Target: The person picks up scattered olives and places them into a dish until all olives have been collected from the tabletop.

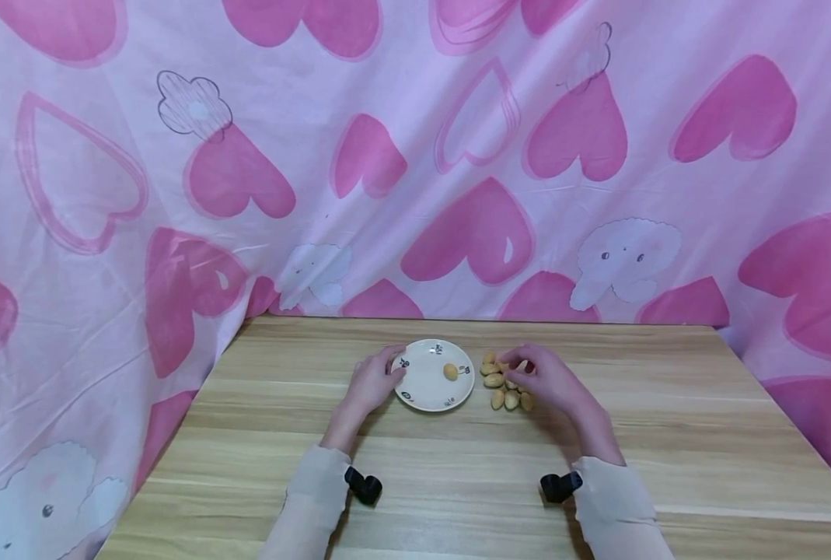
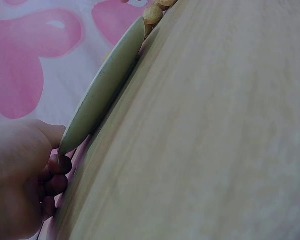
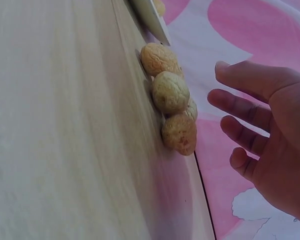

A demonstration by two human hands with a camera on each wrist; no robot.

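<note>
At the middle of the table lies a round white plate (image 1: 422, 385) with small dark drawings round its rim. One yellowish piece (image 1: 451, 372) rests on it, right of centre. My left hand (image 1: 371, 383) pinches the plate's left rim, thumb above and curled fingers at the underside in the left wrist view. Right of the plate, several small tan, wrinkled, potato-like pieces (image 3: 170, 93) lie close together. Over this group reaches my right hand (image 3: 285, 120), its thumb and fingers spread apart with nothing between them. In the head view it hides part of the group (image 1: 494, 380).
A wooden table (image 1: 450, 482) spreads around the plate and both forearms. Behind its back edge and along its sides hangs a pink cloth (image 1: 303, 179) with hearts. Each wrist carries a small black camera (image 1: 364, 487).
</note>
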